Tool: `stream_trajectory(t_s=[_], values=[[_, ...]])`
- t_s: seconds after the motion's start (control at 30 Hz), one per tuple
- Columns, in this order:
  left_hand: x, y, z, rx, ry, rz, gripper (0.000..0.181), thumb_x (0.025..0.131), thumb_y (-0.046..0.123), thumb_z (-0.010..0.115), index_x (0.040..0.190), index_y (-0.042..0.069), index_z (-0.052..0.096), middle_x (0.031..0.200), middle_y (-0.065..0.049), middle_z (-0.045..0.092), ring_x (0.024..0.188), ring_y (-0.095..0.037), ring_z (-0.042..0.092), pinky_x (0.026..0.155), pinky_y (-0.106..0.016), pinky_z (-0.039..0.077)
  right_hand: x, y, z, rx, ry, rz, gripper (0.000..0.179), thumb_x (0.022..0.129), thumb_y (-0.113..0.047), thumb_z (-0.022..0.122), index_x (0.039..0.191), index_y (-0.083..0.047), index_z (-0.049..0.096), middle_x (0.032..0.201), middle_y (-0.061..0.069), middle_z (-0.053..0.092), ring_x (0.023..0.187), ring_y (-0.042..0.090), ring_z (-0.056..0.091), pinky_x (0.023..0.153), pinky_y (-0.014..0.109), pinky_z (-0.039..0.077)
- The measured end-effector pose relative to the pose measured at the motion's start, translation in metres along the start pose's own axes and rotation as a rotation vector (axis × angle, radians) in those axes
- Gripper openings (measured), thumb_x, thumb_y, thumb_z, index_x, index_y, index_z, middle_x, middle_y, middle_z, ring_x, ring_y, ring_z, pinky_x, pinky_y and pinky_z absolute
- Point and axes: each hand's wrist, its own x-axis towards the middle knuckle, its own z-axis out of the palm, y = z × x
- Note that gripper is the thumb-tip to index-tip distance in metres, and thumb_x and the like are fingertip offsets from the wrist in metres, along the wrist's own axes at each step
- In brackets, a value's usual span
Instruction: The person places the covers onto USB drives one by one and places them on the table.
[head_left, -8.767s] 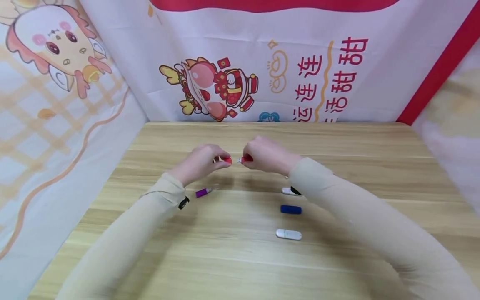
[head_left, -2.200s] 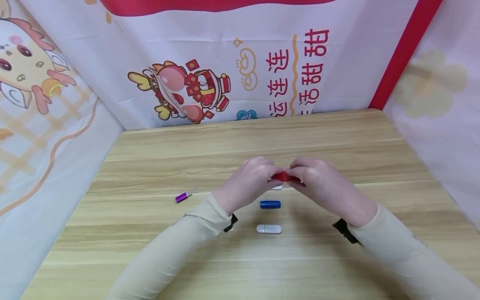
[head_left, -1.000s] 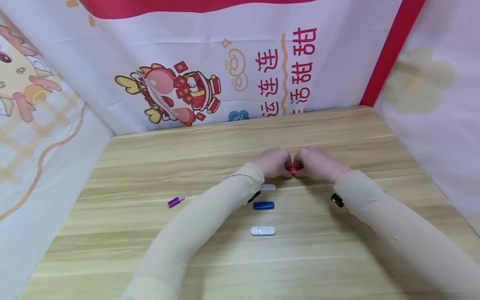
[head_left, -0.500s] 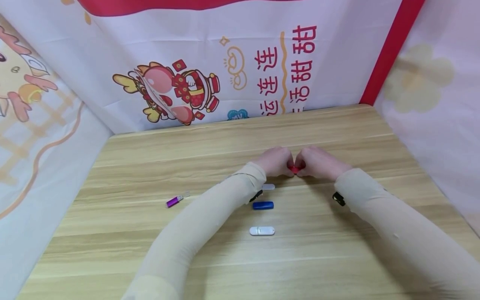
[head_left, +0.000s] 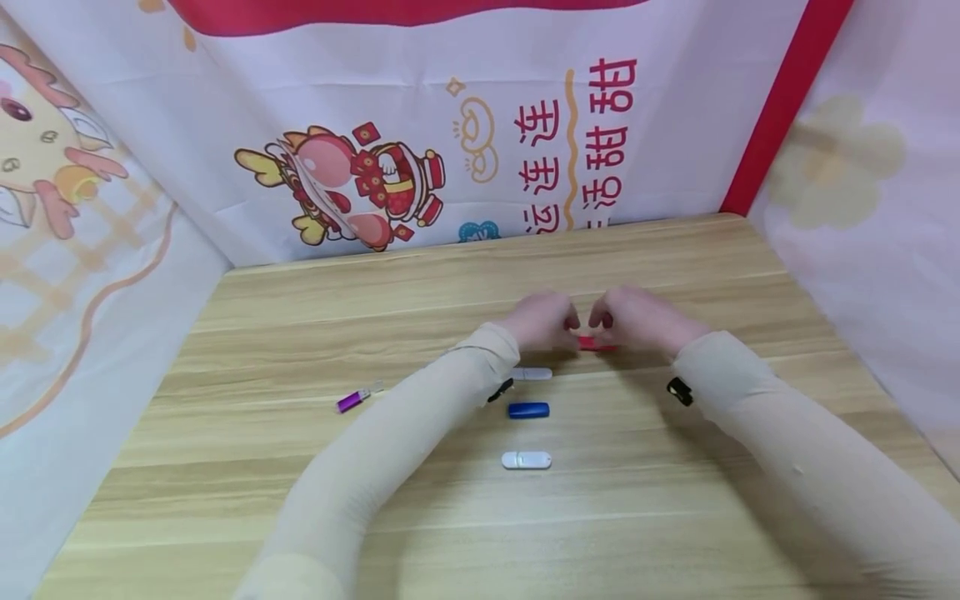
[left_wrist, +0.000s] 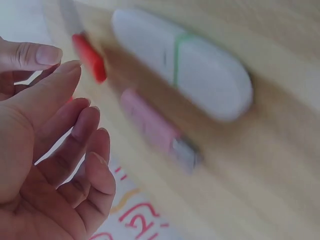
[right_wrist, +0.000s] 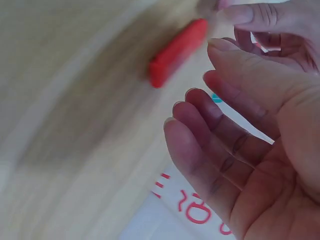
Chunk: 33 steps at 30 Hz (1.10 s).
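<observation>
A red USB flash drive lies on the wooden table beneath my fingertips. In the right wrist view the red drive rests apart from the fingers. My left hand hovers at its left end, thumb and fingers parted and relaxed around nothing. Opposite it, my right hand also holds nothing, its fingers loosely bent. The left wrist view reveals a pink flash drive with a bare metal plug, blurred, beside a white flash drive with a green stripe. In the head view my left hand hides the pink one.
Nearer the front lie a blue flash drive and another white flash drive, in a column. A purple flash drive with a clear end lies off to the left. Printed cloth walls the table at the back and sides.
Earlier the hands held two red parts apart, then brought them together and moved right. Just now both hands let go of the red flash drive, and their fingers parted.
</observation>
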Motion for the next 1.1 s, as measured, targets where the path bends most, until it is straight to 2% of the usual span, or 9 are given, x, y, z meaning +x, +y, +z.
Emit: stream_trajectory(t_s=[0.1, 0.27, 0.47, 0.67, 0.9, 1.1], values=[[-0.012, -0.005, -0.011, -0.006, 0.004, -0.031, 0.03, 0.087, 0.023, 0.078, 0.113, 0.006, 0.073, 0.105, -0.005, 0.07, 0.093, -0.016, 0.062, 0.084, -0.029, 0.051, 0.0, -0.007, -0.007, -0.025, 0.006, 0.012, 0.023, 0.088, -0.012, 0.077, 0.108, -0.003, 0.074, 0.093, 0.008, 0.068, 0.086, 0.025, 0.06, 0.082, 0.043, 0.052], [-0.04, -0.018, -0.033, -0.041, 0.001, -0.089, 0.035, 0.087, 0.022, 0.079, 0.117, 0.005, 0.072, 0.114, -0.009, 0.07, 0.1, -0.019, 0.063, 0.09, -0.035, 0.051, 0.004, -0.024, -0.015, -0.068, 0.014, -0.019, 0.021, 0.089, -0.015, 0.075, 0.108, -0.006, 0.074, 0.095, 0.006, 0.068, 0.087, 0.024, 0.061, 0.084, 0.043, 0.052], [-0.079, -0.042, -0.054, 0.013, 0.057, -0.107, 0.034, 0.085, 0.024, 0.08, 0.115, 0.009, 0.073, 0.111, -0.006, 0.071, 0.101, -0.018, 0.064, 0.09, -0.033, 0.051, 0.008, -0.051, -0.02, -0.099, 0.043, -0.066, 0.019, 0.09, -0.017, 0.076, 0.106, -0.009, 0.075, 0.095, 0.005, 0.07, 0.088, 0.022, 0.063, 0.085, 0.043, 0.054], [-0.123, -0.068, -0.071, 0.011, 0.11, -0.185, 0.036, 0.084, 0.028, 0.081, 0.115, 0.011, 0.073, 0.11, -0.002, 0.071, 0.102, -0.021, 0.065, 0.09, -0.036, 0.052, 0.015, -0.078, -0.018, -0.112, 0.063, -0.107, 0.018, 0.089, -0.017, 0.077, 0.105, -0.011, 0.076, 0.097, 0.004, 0.071, 0.09, 0.021, 0.064, 0.087, 0.04, 0.054], [-0.171, -0.095, -0.079, 0.021, 0.15, -0.243, 0.037, 0.084, 0.027, 0.082, 0.114, 0.007, 0.074, 0.105, -0.006, 0.071, 0.099, -0.024, 0.065, 0.09, -0.04, 0.052, 0.028, -0.106, -0.01, -0.118, 0.059, -0.156, 0.018, 0.089, -0.018, 0.077, 0.106, -0.013, 0.076, 0.099, 0.002, 0.071, 0.091, 0.019, 0.064, 0.087, 0.038, 0.054], [-0.206, -0.117, -0.072, 0.028, 0.169, -0.246, 0.036, 0.083, 0.024, 0.082, 0.111, 0.003, 0.074, 0.1, -0.008, 0.071, 0.094, -0.024, 0.065, 0.087, -0.041, 0.053, 0.042, -0.13, 0.0, -0.141, 0.054, -0.219, 0.019, 0.089, -0.022, 0.076, 0.106, -0.014, 0.076, 0.099, 0.001, 0.071, 0.09, 0.016, 0.064, 0.085, 0.035, 0.054]])
